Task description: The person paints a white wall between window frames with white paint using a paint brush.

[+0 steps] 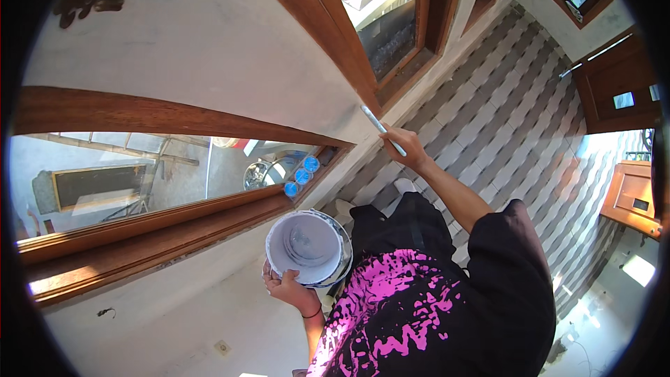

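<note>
My left hand (293,290) grips a plastic paint bucket (332,251), its thumb over the rim and its fingers around the outside. The bucket tilts open towards me. Pale paint coats its inner wall, and the bottom looks wet, though how much it holds is unclear. In my right hand (407,147) is a slim pale paintbrush (372,119), probably held by its handle. The brush's far end is at the strip of pale wall (293,57) beside the lower corner of a brown wooden window frame (335,21). Whether it touches the wall I cannot tell.
Three blue-lidded cups (302,176) stand on the sill of the left wooden window (157,262). Patterned tiles cover the floor (502,115). Wooden doors (610,89) are at the far right. A wall socket (222,347) and a wire stub (106,312) sit low on the left.
</note>
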The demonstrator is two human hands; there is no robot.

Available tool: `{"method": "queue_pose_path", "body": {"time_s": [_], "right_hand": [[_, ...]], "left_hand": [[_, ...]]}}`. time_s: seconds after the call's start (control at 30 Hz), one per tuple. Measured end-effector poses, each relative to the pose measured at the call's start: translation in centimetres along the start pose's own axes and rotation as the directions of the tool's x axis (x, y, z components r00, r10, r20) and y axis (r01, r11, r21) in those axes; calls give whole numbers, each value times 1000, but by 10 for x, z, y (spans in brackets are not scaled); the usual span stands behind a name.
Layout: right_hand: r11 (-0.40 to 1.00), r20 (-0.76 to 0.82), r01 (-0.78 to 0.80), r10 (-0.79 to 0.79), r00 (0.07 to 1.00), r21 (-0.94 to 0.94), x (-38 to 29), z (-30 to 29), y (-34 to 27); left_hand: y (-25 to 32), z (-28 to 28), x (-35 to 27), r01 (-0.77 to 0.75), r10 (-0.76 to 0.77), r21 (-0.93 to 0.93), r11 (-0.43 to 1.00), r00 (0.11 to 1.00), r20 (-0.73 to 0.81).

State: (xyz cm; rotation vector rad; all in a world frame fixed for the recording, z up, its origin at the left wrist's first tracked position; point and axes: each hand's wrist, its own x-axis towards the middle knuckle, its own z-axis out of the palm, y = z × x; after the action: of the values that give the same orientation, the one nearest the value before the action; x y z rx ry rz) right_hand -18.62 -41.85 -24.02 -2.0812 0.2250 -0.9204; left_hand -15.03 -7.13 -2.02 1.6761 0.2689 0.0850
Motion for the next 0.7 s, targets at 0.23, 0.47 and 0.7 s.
{"method": "queue_pose_path", "body": {"time_s": [0.23, 0.47, 0.7], "right_hand": [[954, -237, 274, -240, 941, 124, 109, -60, -117], [922, -232, 378, -351, 907, 81, 124, -43, -91], [980, -106, 181, -172, 979, 81, 50, -13, -36]], "left_hand": [[-1, -3, -13, 10, -10, -5, 1000, 999, -43], [-5, -10, -21, 23, -25, -23, 999, 994, -105], [-14, -17, -28, 7, -14, -60, 998, 994, -110]]}}
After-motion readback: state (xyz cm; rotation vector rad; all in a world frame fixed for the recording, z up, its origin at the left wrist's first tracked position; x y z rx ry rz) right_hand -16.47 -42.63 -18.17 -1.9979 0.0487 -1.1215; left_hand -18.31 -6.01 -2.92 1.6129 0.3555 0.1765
